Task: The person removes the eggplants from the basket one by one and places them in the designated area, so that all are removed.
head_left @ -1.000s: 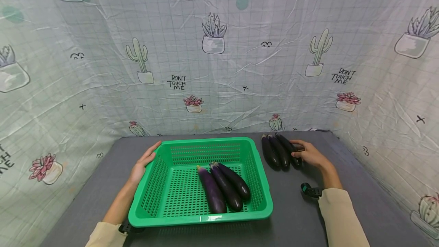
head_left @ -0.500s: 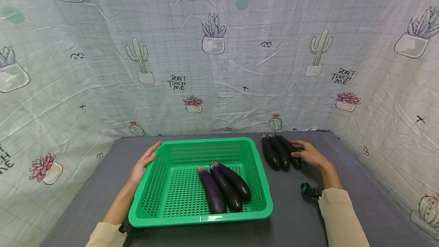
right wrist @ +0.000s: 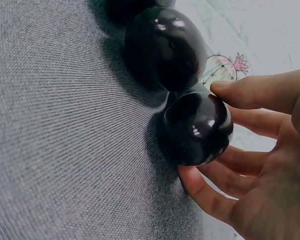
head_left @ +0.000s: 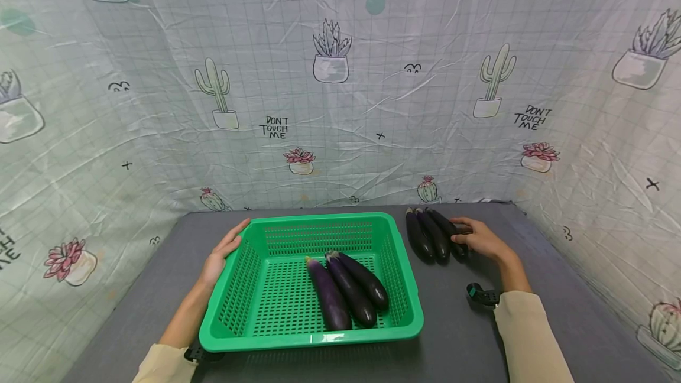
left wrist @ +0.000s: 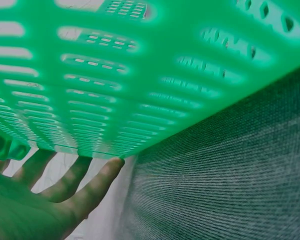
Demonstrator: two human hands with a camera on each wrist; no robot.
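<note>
A green plastic basket stands on the grey table with three dark purple eggplants lying inside, toward its right side. My left hand rests against the basket's left side near the rim. In the left wrist view, spread, nearly straight fingers touch the perforated wall from outside. To the right of the basket, three more eggplants lie side by side on the table. My right hand grips the rightmost eggplant, thumb on its top side and fingers around its outer side.
A patterned cloth with cactus drawings hangs behind and on both sides of the grey table. The basket's right wall stands between the two groups of eggplants. Dark wrist straps sit at the sleeves.
</note>
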